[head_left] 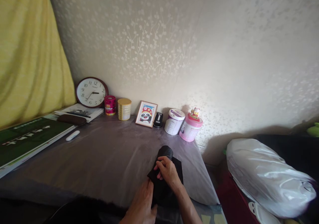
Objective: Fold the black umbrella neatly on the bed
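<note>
A soft black cloth piece [164, 192], perhaps a pouch, lies at the table's near edge. At its far end a dark rounded, roll-like part [165, 151] sticks up; what it is I cannot make out. My left hand [144, 199] grips the cloth's left side, with fingers along the edge and thumb lower down. Over the middle of the cloth, my right hand [168, 172] has its fingers bent and pressed together against the black material. My right thumb is hidden, and the hands cover part of the cloth.
Along the wall on the grey-covered table [99, 157] stand a clock [91, 93], a red can [110, 105], a yellow-lidded tin [124, 109], a panda picture frame [146, 113], a white tub [174, 121] and a pink tub [190, 131]. A white plastic bag [266, 174] sits right of the table.
</note>
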Action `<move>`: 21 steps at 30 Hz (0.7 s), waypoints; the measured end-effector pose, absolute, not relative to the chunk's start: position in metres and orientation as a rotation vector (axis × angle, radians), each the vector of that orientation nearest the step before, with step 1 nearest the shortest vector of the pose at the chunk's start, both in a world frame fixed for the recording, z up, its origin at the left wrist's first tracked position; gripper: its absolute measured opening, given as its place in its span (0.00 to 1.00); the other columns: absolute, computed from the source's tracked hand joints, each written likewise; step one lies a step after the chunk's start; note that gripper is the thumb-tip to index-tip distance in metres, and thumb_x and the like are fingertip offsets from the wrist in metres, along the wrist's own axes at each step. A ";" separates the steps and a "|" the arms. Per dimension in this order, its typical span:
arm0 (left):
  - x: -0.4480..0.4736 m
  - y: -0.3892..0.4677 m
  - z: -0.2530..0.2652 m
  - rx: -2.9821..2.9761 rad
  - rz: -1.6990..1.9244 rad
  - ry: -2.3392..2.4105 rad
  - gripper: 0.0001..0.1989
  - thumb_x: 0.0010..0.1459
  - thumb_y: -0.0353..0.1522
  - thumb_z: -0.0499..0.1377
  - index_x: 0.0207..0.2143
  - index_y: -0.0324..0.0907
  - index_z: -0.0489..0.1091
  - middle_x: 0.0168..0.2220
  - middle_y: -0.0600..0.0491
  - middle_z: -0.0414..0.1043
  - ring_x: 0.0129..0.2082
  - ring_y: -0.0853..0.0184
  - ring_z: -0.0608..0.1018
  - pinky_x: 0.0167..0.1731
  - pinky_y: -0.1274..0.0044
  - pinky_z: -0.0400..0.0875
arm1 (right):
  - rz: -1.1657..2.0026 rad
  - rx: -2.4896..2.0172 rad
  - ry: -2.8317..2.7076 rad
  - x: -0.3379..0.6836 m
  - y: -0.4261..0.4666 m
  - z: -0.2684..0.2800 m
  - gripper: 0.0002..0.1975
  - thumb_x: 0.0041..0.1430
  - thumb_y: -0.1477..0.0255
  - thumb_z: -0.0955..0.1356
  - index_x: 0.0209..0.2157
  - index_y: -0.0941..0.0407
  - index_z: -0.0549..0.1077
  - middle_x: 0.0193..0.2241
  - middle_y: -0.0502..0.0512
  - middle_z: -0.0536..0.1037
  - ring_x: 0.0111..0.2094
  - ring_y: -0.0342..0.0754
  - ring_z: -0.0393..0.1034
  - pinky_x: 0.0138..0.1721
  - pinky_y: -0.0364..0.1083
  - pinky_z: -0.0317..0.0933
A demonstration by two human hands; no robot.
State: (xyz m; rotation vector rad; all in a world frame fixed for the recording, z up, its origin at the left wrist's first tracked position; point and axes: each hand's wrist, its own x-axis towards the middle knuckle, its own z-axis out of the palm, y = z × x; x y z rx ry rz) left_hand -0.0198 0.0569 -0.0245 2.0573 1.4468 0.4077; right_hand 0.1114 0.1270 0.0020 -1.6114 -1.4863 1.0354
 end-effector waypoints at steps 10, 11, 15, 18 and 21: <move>-0.025 0.054 -0.014 2.215 0.648 1.498 0.46 0.48 0.31 0.55 0.63 0.41 0.30 0.66 0.45 0.29 0.64 0.56 0.45 0.59 0.60 0.50 | 0.926 -1.624 -1.628 0.107 0.125 0.008 0.07 0.55 0.71 0.61 0.31 0.56 0.68 0.22 0.48 0.77 0.14 0.39 0.66 0.16 0.37 0.58; -0.024 0.054 -0.014 2.257 0.665 1.485 0.44 0.48 0.31 0.55 0.63 0.43 0.33 0.66 0.47 0.29 0.64 0.56 0.44 0.59 0.60 0.49 | 0.891 -1.625 -1.643 0.107 0.124 0.008 0.07 0.55 0.71 0.61 0.31 0.56 0.69 0.22 0.47 0.76 0.14 0.39 0.67 0.17 0.37 0.58; -0.016 0.054 -0.021 2.328 0.484 1.384 0.42 0.46 0.30 0.55 0.62 0.37 0.41 0.65 0.44 0.37 0.64 0.55 0.46 0.60 0.61 0.48 | 0.758 -1.651 -1.674 0.107 0.123 0.009 0.07 0.54 0.71 0.62 0.30 0.54 0.71 0.21 0.47 0.76 0.18 0.41 0.69 0.20 0.38 0.58; -0.013 0.053 -0.035 2.347 0.487 1.394 0.42 0.46 0.27 0.52 0.63 0.35 0.39 0.65 0.44 0.36 0.64 0.56 0.47 0.60 0.62 0.50 | 0.714 -1.638 -1.699 0.108 0.121 0.008 0.07 0.54 0.71 0.62 0.30 0.53 0.72 0.22 0.47 0.77 0.21 0.43 0.71 0.22 0.39 0.59; -0.013 0.052 -0.046 2.369 0.610 1.365 0.43 0.47 0.25 0.51 0.63 0.40 0.32 0.66 0.47 0.33 0.64 0.56 0.48 0.59 0.62 0.54 | 0.658 -1.643 -1.737 0.108 0.120 0.009 0.08 0.55 0.70 0.62 0.30 0.53 0.73 0.23 0.47 0.77 0.24 0.44 0.71 0.25 0.40 0.59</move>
